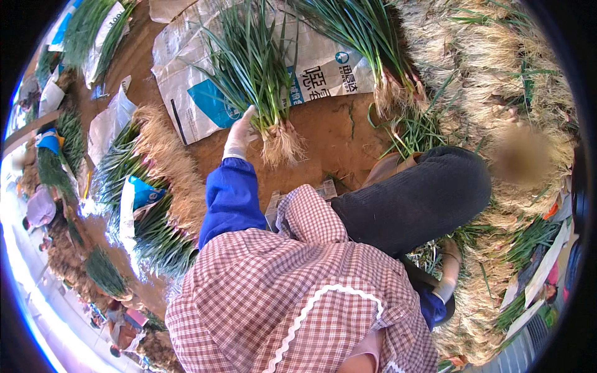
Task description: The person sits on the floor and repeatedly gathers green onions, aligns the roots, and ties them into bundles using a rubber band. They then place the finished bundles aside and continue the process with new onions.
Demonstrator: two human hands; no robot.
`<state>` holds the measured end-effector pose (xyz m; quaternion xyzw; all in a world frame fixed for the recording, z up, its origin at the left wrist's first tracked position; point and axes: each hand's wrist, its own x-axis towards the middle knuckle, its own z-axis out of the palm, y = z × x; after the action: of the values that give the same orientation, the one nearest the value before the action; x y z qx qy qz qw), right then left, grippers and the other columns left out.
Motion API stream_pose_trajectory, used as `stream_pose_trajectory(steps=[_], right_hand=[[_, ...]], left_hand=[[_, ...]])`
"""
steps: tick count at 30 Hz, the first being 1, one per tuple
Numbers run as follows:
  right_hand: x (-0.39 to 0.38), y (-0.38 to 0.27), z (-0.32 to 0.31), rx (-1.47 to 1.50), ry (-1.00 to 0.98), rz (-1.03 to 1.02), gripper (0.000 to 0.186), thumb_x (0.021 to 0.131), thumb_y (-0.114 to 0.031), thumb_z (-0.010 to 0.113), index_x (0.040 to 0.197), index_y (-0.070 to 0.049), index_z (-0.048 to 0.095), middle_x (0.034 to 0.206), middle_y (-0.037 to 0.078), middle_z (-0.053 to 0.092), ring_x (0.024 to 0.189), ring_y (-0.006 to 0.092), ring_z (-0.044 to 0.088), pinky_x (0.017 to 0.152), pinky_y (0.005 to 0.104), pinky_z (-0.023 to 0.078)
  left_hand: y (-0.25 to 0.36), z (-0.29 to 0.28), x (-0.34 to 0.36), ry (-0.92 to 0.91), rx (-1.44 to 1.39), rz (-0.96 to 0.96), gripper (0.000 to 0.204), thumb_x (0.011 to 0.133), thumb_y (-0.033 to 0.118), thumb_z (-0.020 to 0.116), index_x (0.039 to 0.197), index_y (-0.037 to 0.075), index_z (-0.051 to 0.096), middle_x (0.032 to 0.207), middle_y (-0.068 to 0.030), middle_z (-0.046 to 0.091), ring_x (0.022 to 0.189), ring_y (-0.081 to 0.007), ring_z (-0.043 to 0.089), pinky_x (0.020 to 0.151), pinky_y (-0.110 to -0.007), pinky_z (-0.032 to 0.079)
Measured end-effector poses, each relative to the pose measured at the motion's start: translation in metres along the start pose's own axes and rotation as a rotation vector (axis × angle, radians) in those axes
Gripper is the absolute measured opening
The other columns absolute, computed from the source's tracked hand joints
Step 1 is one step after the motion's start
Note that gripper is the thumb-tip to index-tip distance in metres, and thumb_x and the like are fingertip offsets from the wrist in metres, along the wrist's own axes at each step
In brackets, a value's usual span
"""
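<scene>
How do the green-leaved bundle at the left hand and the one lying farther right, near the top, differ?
The left bundle has the left hand against its side; the right bundle has no visible hand on it. The left bundle's leaves fan mostly upward in the picture, while the right bundle's slant toward the upper left. Both have long green leaves and pale, stringy roots.
</scene>
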<state>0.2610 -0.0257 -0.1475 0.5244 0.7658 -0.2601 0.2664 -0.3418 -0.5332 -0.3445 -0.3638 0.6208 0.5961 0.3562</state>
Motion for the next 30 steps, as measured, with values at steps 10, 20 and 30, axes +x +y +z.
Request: stream_pose_trajectory(steps=[10,20,30], right_hand=[[-0.007,0.007,-0.18,-0.273,0.857,0.639,0.057,0.097,-0.041,0.049,0.14,-0.004,0.041,0.127,0.02,0.058,0.118,0.0296,0.056,0.098,0.0384,0.044],[-0.014,0.069,-0.185,1.185,0.774,0.096,0.023,0.092,-0.025,0.063,0.105,-0.007,0.069,0.082,-0.003,0.062,0.064,0.005,0.053,0.058,0.0195,0.041],[0.049,0.054,-0.164,0.288,0.933,0.356,0.049,0.086,-0.058,0.056,0.088,-0.009,0.066,0.078,0.012,0.063,0.076,0.028,0.063,0.076,0.0413,0.05]], left_hand=[[-0.068,0.067,-0.034,0.105,1.28,1.112,0.041,0.09,0.022,0.057,0.127,0.005,0.051,0.118,-0.0184,0.061,0.114,-0.0372,0.055,0.098,-0.042,0.045],[0.098,0.178,-0.187,-0.25,1.179,1.238,0.029,0.087,0.012,0.063,0.114,0.0,0.065,0.11,-0.0148,0.068,0.105,-0.0271,0.063,0.095,-0.034,0.047],[-0.043,0.421,-0.536,-1.413,0.949,1.743,0.028,0.082,0.002,0.066,0.109,0.005,0.066,0.114,-0.0127,0.066,0.108,-0.0262,0.063,0.096,-0.035,0.047]])
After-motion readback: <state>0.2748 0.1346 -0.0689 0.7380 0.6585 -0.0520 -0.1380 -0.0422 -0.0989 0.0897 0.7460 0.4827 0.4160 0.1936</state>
